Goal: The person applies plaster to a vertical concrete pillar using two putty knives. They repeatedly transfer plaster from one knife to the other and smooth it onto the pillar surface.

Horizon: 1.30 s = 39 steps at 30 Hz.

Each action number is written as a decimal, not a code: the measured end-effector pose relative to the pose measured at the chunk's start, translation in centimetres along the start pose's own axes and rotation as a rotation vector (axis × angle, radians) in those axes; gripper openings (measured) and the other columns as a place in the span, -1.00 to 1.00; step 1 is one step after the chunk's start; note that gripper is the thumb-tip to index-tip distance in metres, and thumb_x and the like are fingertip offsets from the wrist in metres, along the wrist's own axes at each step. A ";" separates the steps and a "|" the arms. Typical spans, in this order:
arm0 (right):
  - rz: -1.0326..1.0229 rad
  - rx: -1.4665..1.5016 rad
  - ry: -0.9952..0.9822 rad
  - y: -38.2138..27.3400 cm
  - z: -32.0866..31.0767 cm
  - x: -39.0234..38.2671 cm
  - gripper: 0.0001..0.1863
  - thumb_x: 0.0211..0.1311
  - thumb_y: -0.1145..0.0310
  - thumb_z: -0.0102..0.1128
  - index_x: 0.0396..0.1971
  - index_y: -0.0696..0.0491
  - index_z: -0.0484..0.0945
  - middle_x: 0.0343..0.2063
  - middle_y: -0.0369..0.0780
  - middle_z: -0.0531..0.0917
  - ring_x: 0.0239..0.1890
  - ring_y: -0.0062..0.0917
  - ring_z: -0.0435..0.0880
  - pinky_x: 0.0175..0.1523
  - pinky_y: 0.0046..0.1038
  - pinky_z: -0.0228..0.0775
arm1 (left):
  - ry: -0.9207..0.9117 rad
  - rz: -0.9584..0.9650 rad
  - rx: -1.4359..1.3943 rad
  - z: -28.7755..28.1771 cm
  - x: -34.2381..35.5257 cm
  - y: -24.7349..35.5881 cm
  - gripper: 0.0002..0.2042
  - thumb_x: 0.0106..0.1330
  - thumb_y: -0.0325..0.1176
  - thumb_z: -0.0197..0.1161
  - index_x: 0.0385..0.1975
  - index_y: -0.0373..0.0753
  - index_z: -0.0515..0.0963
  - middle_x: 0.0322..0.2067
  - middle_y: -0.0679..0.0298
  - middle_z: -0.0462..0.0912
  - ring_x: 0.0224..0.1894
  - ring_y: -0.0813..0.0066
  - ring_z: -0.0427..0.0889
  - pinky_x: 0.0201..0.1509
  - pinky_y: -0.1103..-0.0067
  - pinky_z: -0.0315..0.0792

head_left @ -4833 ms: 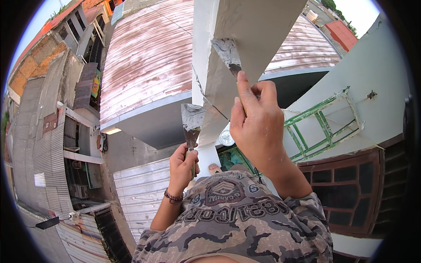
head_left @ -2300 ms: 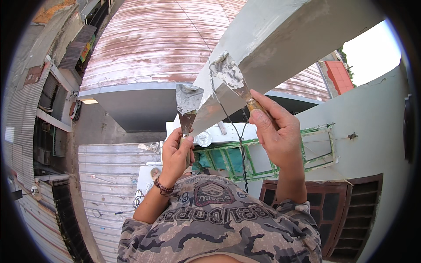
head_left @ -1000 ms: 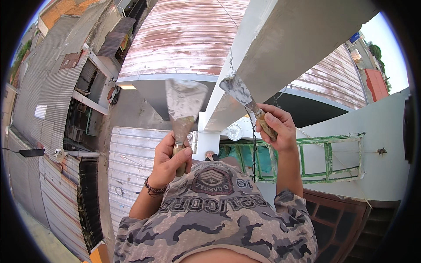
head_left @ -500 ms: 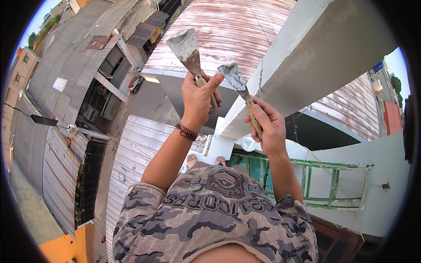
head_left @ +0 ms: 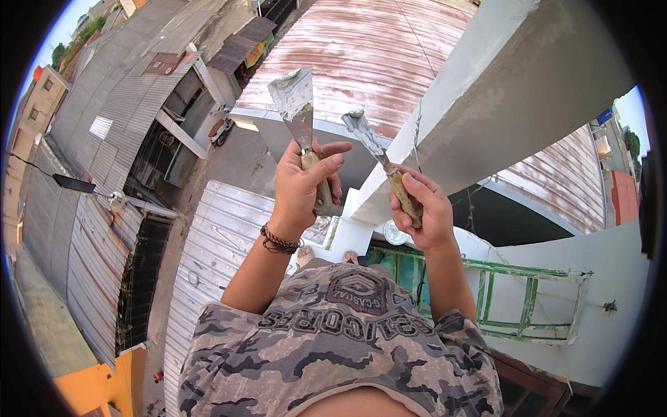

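Observation:
My left hand [head_left: 297, 191] grips the handle of a wide putty knife [head_left: 295, 94], blade upward and smeared with pale filler, index finger partly raised. To its right, my right hand [head_left: 427, 212] is wrapped round the wooden handle of a second putty knife [head_left: 365, 128], its filler-coated blade tilted up and leftward, near the first blade but apart from it. A grey-white concrete beam [head_left: 514, 83] runs diagonally behind the right knife; whether that blade touches it I cannot tell. A dark wire [head_left: 417, 132] hangs along the beam.
My sandalled feet [head_left: 303, 257] stand on a narrow white ledge [head_left: 340, 236] high above an alley with a scooter [head_left: 221, 132]. A green ladder [head_left: 528, 306] and round white container [head_left: 394, 235] are at right. Corrugated roofs [head_left: 208, 264] lie left, a faded red roof [head_left: 354, 48] ahead.
Both knives have come away from the beam's underside since the earlier frames. My left hand rose and shifted right, then dropped slightly. The view has swung, showing more rooftops at left.

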State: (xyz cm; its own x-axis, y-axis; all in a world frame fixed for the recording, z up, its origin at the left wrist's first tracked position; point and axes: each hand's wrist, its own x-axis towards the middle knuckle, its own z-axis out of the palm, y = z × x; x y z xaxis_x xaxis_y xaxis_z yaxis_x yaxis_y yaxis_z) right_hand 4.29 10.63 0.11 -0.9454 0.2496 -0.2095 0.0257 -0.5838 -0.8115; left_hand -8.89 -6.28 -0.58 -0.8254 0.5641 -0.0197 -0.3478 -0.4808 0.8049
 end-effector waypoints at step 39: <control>0.222 0.487 -0.253 1.0 -1.5 0.1 -0.59 0.49 0.22 -0.24 0.15 0.17 0.30 -0.60 -0.22 0.47 -0.79 -0.69 0.30 -0.74 -0.65 0.10 | -0.068 0.035 -0.044 1.4 -1.7 2.8 -0.72 0.16 -0.62 0.19 -0.25 -0.17 0.26 0.01 -0.25 0.49 -0.68 0.49 0.54 -0.69 0.65 0.45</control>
State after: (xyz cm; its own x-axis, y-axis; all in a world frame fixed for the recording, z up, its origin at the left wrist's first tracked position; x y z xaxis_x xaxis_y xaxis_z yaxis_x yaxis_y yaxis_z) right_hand 4.70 11.28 -1.54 -0.9841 -0.0761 -0.1607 0.1362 -0.9033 -0.4068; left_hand -7.86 -7.59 2.58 -0.8058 0.5901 0.0491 -0.3399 -0.5288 0.7777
